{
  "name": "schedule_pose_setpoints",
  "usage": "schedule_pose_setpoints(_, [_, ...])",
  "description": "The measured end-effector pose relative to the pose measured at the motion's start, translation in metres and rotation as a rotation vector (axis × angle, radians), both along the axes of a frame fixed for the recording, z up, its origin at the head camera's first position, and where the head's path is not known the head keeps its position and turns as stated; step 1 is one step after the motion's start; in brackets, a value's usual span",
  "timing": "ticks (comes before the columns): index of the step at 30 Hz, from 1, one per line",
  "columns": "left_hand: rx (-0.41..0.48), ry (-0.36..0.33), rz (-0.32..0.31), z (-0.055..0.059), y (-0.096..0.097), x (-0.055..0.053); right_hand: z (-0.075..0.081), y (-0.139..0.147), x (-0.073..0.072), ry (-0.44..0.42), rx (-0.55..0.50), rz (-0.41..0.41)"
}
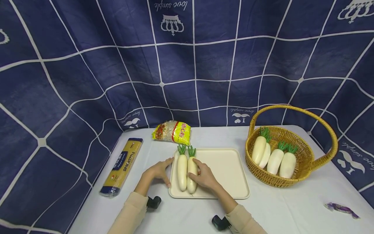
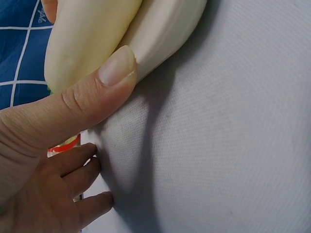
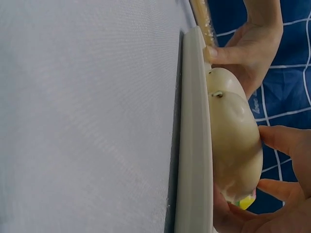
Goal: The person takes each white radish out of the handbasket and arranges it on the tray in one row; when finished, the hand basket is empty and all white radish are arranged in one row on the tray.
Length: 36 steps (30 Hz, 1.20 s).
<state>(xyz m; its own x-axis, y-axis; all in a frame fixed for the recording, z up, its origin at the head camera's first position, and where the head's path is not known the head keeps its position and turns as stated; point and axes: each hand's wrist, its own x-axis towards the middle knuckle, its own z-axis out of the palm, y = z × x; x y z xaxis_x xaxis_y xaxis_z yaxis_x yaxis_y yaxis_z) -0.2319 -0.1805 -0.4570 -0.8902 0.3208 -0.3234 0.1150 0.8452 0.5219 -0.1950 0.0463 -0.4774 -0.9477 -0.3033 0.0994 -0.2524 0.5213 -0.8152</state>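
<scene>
The right hand (image 1: 204,175) has its thumb and fingers curved around the near radish (image 1: 192,169), which lies on the tray (image 1: 223,172) just beside the far radish (image 1: 182,172), both with green tops pointing away from the person. The left hand (image 1: 160,171) is spread at the tray's left edge, thumb at the rim, gripping no radish. The step in hand looks like settling the second radish alongside its neighbour; the next move seems to call for easing the right fingers off gently, so that neither radish rolls. The tray holds just these two, toward its left side, its right part bare. To the right, the wicker basket (image 1: 277,183) holds four more white radishes (image 1: 275,161), leaning against its near wall. Beyond the tray lies a noodle bag (image 1: 172,131); a spaghetti packet (image 1: 122,165) lies left, and a purple wrapper (image 1: 342,209) right, on the table (image 1: 292,211).
</scene>
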Motion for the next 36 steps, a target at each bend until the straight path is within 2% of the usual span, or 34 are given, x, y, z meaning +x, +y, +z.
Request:
schedule_pose_setpoints(8, [0.001, -0.009, 0.010, 0.001, 0.001, 0.000, 0.000, 0.000, 0.001, -0.030, 0.026, -0.022])
schedule_pose_setpoints(16, [-0.002, -0.006, 0.002, 0.002, 0.001, -0.001, 0.004, 0.010, 0.005, -0.052, 0.002, -0.043])
schedule_pose_setpoints(26, [0.004, -0.011, 0.003, 0.000, 0.000, -0.001, 0.015, 0.035, 0.008, -0.010, -0.028, -0.084])
schedule_pose_setpoints(36, [0.006, -0.016, 0.007, 0.001, 0.000, -0.001, 0.034, 0.068, 0.005, 0.057, -0.028, -0.176])
